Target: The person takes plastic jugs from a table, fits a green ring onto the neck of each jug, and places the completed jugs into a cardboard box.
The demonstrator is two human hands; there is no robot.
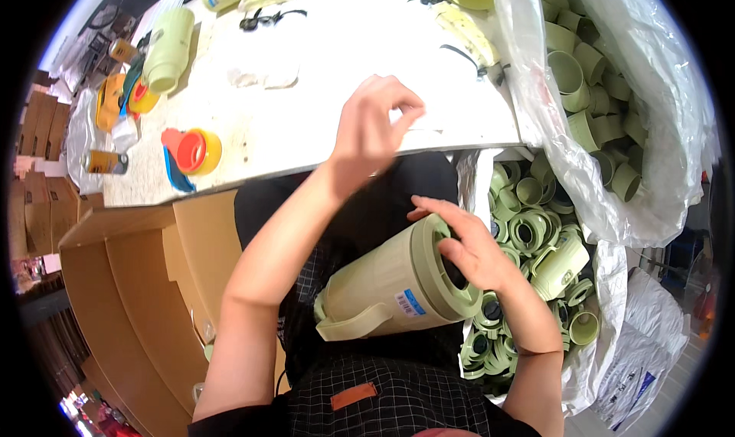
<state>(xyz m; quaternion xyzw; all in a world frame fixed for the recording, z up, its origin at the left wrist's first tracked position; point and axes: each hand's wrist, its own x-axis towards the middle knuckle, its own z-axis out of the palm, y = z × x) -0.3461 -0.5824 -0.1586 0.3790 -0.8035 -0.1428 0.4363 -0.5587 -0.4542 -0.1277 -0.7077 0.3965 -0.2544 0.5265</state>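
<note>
A pale green insulated jug (383,280) with a side handle lies tilted across my lap. It has a blue and white sticker, and its lid end points right. Gripping that end, my right hand (471,242) has its fingers over the rim and its thumb by the dark opening. My left hand (371,127) is raised over the table's near edge, away from the jug. Its fingers are curled, with thumb and forefinger tips close together. Slight blur hides whether anything small is between them.
A white-topped table (291,131) bears a yellow-and-red tape roll (199,151), a green flask (168,50) and black straps (268,17). On the right, a sack (605,284) holds green lid parts; a clear bag (651,131) holds green cups. An open cardboard box (130,299) stands left.
</note>
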